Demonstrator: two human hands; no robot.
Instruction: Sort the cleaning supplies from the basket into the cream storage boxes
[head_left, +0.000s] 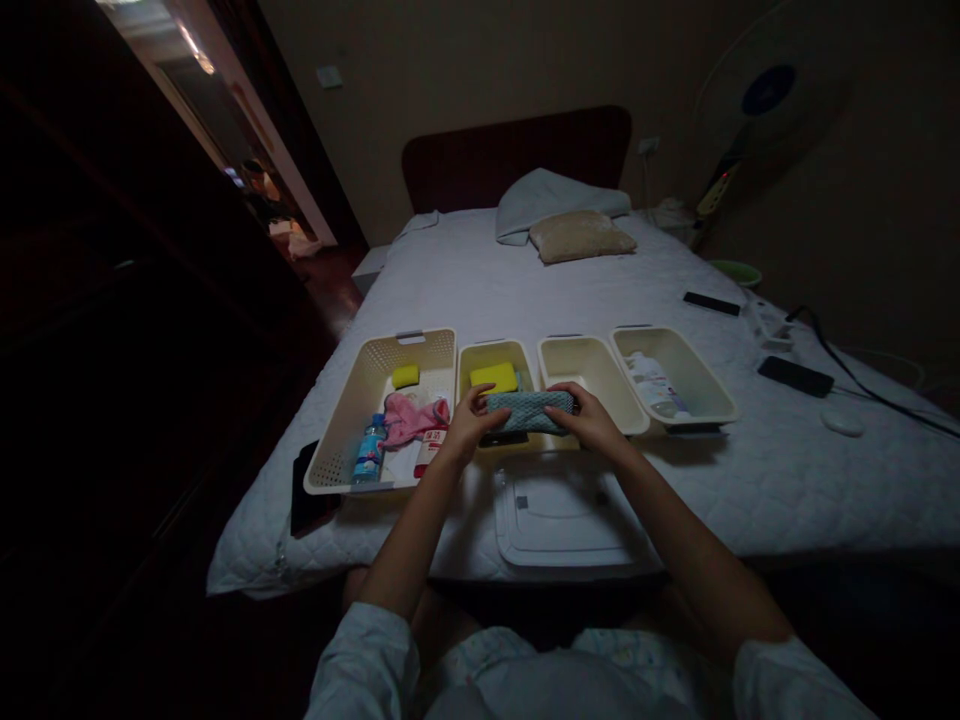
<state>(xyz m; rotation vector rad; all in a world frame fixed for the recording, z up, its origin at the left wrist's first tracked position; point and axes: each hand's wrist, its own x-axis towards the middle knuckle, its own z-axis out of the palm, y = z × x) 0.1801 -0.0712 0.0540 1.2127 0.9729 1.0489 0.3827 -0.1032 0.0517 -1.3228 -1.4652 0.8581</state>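
A wide bed under a white quilted cover [450, 285] is bearing a narrow cream plastic bin [482, 352], second from the left, with a yellow rectangular sponge [493, 378] lying inside. Over its near end, a folded grey-blue textured cloth [529, 411] is stretching left to right, neither hand being nearer: the left hand [469, 420] is gripping one end, the right hand [588, 414] the other, thumbs pressing the side facing the person.

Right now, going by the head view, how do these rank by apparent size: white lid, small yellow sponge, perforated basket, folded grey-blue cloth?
Largest to smallest, as they look:
1. Perforated basket
2. White lid, partly covered
3. Folded grey-blue cloth, held up off the bed
4. Small yellow sponge
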